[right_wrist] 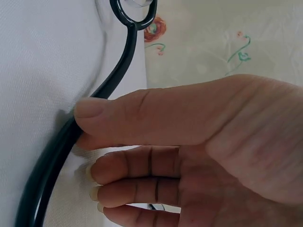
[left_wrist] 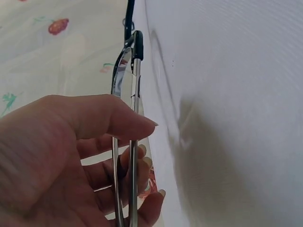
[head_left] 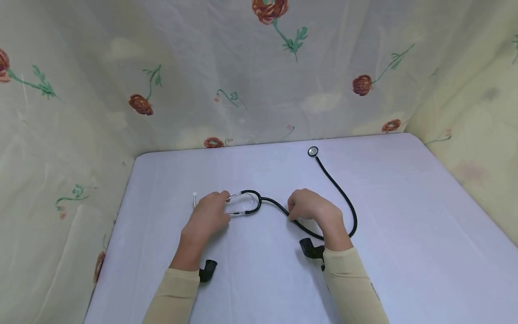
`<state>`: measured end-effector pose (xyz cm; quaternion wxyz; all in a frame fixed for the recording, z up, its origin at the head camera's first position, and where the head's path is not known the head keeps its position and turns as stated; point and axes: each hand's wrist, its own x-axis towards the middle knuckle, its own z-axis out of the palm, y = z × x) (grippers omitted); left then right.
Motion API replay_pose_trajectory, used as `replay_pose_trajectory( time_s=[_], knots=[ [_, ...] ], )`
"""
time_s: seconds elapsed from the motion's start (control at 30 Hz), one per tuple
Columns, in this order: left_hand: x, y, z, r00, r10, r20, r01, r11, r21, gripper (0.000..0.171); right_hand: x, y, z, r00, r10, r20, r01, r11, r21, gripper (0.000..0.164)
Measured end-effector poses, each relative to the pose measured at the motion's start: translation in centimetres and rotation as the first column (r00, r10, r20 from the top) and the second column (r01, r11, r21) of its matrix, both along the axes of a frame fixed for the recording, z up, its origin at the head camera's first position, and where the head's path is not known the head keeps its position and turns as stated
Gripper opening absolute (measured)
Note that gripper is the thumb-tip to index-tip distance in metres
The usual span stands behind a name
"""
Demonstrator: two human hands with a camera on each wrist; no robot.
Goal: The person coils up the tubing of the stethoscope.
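Observation:
A black stethoscope [head_left: 279,205] stretches across the white-covered table, its round chest piece [head_left: 313,151] lying at the far side. My left hand [head_left: 208,211] grips the metal ear tubes [left_wrist: 134,170], thumb on one side and fingers curled behind them. In the left wrist view the tubes stand a little off the cloth, with a shadow beside them. My right hand [head_left: 311,208] pinches the black tubing [right_wrist: 116,78] between thumb and forefinger, a short way from the Y-shaped fork. The other right fingers are loosely bent. One ear tip [head_left: 195,194] shows left of my left hand.
The table [head_left: 259,288] has a pale, smooth cloth over it. Flower-printed curtains [head_left: 243,67] hang along its back, left and right sides. A black device is strapped near each wrist, and the tubing loops close to the right forearm.

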<state>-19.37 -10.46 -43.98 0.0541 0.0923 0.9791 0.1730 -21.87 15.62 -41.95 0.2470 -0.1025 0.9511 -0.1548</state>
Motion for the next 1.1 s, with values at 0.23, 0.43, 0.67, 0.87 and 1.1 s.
replay_pose_trajectory(
  time_s=[0.23, 0.43, 0.67, 0.87, 1.1],
  knots=[
    [-0.1, 0.1, -0.1, 1.000, 0.016, 0.004, -0.016, 1.000, 0.008, 0.037, 0.1, -0.2, -0.1, 1.000, 0.000, -0.030, 0.000, 1.000, 0.003, 0.008],
    [-0.3, 0.0, -0.1, 0.997, 0.062, -0.037, -0.062, 0.998, 0.019, 0.037, -0.1, -0.3, 0.0, 0.997, 0.001, -0.077, -0.003, 1.000, -0.027, 0.011],
    [-0.5, 0.1, 0.3, 0.991, 0.125, -0.054, -0.120, 0.989, 0.083, 0.035, -0.3, -0.3, 0.3, 0.992, -0.031, -0.123, 0.024, 0.998, -0.058, 0.010],
    [-0.4, 0.1, 0.6, 0.991, 0.128, -0.031, -0.123, 0.983, 0.136, 0.035, -0.4, -0.3, 0.4, 0.990, -0.032, -0.138, 0.024, 0.998, -0.056, 0.011],
    [-0.6, 0.0, 1.0, 0.991, 0.130, -0.030, -0.122, 0.971, 0.204, 0.032, -0.5, -0.5, 0.4, 0.987, -0.055, -0.153, 0.046, 0.997, -0.058, 0.010]
  ],
)
